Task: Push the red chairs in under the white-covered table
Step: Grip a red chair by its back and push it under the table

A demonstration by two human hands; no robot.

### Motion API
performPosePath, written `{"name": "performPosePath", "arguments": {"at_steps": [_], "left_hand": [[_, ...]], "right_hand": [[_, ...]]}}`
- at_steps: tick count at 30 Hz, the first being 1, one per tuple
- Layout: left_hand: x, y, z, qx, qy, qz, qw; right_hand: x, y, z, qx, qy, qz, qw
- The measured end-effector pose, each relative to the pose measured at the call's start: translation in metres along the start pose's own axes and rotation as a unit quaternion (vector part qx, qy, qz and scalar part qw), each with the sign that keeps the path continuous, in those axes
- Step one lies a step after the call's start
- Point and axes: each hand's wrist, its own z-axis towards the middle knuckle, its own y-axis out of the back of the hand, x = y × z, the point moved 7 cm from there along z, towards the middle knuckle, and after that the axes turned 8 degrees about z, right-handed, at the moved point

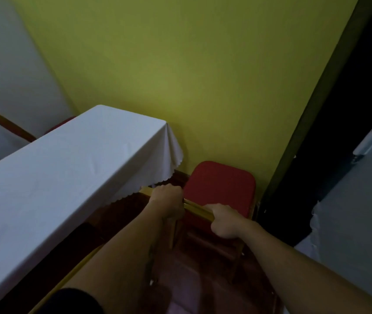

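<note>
Chair (pixel 220 188), red seat, stood by the yellow wall (pixel 203 75) beside the table (pixel 56 177) end; left hand (pixel 168 199) and right hand (pixel 223 220) both clenched round its gold back rail (pixel 197 209).

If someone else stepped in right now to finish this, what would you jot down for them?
Left hand and right hand: both closed on the gold metal top rail of the red padded chair.
The chair stands at the end of the long white-covered table, close to the yellow-green wall; its seat is fully exposed, not under the table.
Done: grip taken.
Left: push this chair in. Another red chair shows at the table's far side; its position is unclear.
</note>
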Motion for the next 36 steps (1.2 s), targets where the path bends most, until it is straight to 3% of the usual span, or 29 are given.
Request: {"name": "performPosePath", "arguments": {"at_steps": [5,14,21,25,27,29,32,34,36], "left_hand": [[-0.006,0.004,-0.005,-0.005,0.001,0.033,0.999],[-0.026,-0.015,-0.039,-0.005,0.031,-0.017,0.999],[-0.050,-0.031,-0.071,0.027,0.019,0.025,0.999],[-0.053,-0.032,-0.083,0.024,-0.049,-0.001,0.999],[-0.046,-0.039,-0.084,0.055,-0.101,-0.065,0.991],[-0.029,-0.048,-0.084,0.086,-0.128,-0.129,0.980],[0.013,-0.075,-0.083,0.125,-0.098,-0.145,0.977],[0.036,-0.092,-0.082,0.120,-0.063,-0.127,0.983],[0.043,-0.099,-0.082,0.116,-0.050,-0.130,0.983]], "right_hand": [[-0.005,-0.003,-0.002,-0.002,-0.004,-0.003,1.000],[-0.008,-0.011,-0.031,-0.004,-0.018,-0.020,1.000],[-0.034,-0.011,-0.070,-0.169,-0.060,-0.058,0.982],[-0.060,-0.018,-0.081,-0.239,-0.109,0.056,0.963],[-0.072,-0.027,-0.087,-0.266,-0.154,0.200,0.930],[-0.078,-0.041,-0.094,-0.279,-0.194,0.382,0.859],[-0.067,-0.060,-0.097,-0.282,-0.158,0.659,0.679],[-0.053,-0.065,-0.100,-0.279,-0.130,0.755,0.579],[-0.032,-0.072,-0.101,-0.250,-0.114,0.786,0.554]]}}
